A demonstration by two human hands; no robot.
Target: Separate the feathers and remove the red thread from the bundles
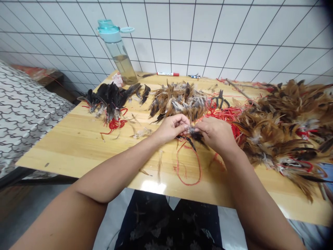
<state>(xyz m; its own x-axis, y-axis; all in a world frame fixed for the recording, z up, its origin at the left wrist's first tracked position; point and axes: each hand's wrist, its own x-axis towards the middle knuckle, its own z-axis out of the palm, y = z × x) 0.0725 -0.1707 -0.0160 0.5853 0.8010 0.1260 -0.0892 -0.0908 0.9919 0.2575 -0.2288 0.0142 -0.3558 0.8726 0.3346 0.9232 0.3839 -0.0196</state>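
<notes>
Both of my hands meet over the middle of the table, pinched on a small dark feather bunch [191, 130]. My left hand [173, 127] grips its left side with thumb and forefinger. From the right, my right hand [215, 133] pinches the other end and covers part of it. Below my fingers a red string [200, 170] lies in a loop on the wood, beside a black feather [191, 143]. Just beyond my hands rests a pile of brown feathers [179, 100]. A tangle of red string [226, 114] lies behind my right hand.
Black feathers [111, 99] tied with red string lie at the left. A tilted-looking water bottle [122, 59] stands at the back, near a red marker [168, 74]. Black-handled scissors [221, 100] lie beyond my right hand. Large brown feather bundles [283, 125] cover the table's right side.
</notes>
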